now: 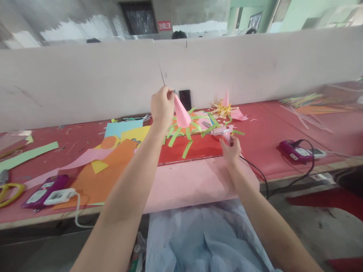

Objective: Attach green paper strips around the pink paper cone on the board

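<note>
My left hand is raised above the red table and pinches the tip of a pink paper cone, which hangs down and to the right. My right hand rests low on the table, closed around the handle of a pink glue gun whose black cord runs off the table's front edge. Green paper strips lie fanned out between the two hands. A finished paper flower with a yellow centre sits behind the glue gun.
Orange, yellow, blue and pink paper sheets cover the left of the table. A large pink sheet hangs over the front edge. Purple power strips lie at left and right. A beige partition closes the back. Yellow scissors lie far left.
</note>
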A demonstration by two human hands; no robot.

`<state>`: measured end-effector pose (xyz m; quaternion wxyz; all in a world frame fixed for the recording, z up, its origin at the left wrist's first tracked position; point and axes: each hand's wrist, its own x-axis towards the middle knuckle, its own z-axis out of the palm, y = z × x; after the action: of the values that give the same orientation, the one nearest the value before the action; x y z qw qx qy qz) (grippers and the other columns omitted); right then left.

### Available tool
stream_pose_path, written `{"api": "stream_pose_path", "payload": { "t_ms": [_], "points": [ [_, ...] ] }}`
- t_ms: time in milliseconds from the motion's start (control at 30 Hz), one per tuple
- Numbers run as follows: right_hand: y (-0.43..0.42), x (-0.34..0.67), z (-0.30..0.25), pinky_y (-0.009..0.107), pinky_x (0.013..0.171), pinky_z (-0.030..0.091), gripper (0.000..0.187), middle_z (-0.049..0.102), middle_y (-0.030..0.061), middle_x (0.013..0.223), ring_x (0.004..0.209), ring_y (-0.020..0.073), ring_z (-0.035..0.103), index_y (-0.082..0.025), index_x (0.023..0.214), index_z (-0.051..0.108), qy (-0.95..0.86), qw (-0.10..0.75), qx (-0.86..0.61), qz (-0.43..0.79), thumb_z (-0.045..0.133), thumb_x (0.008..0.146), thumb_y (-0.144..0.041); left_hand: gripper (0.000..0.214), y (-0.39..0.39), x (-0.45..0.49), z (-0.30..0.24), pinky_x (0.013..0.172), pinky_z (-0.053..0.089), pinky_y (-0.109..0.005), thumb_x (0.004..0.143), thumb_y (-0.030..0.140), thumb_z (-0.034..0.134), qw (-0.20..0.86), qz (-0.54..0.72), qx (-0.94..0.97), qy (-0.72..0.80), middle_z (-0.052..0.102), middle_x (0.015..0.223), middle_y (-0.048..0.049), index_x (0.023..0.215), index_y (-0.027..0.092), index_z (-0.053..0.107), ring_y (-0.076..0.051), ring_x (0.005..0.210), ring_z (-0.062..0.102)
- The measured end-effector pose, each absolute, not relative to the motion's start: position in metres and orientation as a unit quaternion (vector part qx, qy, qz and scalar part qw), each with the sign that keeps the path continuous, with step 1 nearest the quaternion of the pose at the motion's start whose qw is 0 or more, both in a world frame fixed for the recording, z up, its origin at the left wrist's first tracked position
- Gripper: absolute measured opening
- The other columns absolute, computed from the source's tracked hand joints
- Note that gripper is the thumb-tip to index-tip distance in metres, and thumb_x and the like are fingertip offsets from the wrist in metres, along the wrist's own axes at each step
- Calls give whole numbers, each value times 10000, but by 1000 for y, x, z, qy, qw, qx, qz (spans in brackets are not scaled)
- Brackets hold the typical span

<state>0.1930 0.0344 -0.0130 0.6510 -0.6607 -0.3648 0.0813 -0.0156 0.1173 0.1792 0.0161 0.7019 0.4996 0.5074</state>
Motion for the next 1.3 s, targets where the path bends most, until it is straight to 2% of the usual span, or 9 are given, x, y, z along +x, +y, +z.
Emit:
{"api": "stream_pose_path", "payload": {
  "t_ms": [200,367,633,1033,1300],
  "points": [
    [38,196,-17,327,764,436,481,599,69,920,800,175,531,-159,1011,579,-346,654,-669,66,608,658,-484,111,120,-15,181,797,472,-251,860,253,516,22,497,711,497,672,826,-26,847,201,613,-142,821,630],
    [38,198,-18,318,736,437,520,606,64,902,769,167,527,-149,1026,581,-334,643,-687,61,591,668,-526,104,117,-6,160,778,471,-271,847,224,520,22,447,721,530,680,804,-28,822,215,620,-156,800,623],
    [34,195,-13,320,775,433,467,610,67,918,803,167,535,-152,1014,574,-350,649,-673,57,581,694,-492,171,112,6,125,695,445,-274,855,205,475,-9,383,736,558,700,835,-44,840,229,644,-178,777,616],
    [34,193,-12,317,747,444,499,599,58,896,779,162,525,-148,1007,575,-334,649,-678,85,606,655,-500,187,107,12,94,726,443,-293,874,252,471,-5,347,740,576,713,887,-50,866,227,657,-196,791,636],
    [34,194,-12,331,782,440,495,606,68,917,807,173,532,-145,1002,574,-341,653,-670,88,612,643,-485,201,106,14,94,828,432,-324,886,263,461,2,341,734,588,712,914,-62,906,216,656,-207,855,631]
  ]
}}
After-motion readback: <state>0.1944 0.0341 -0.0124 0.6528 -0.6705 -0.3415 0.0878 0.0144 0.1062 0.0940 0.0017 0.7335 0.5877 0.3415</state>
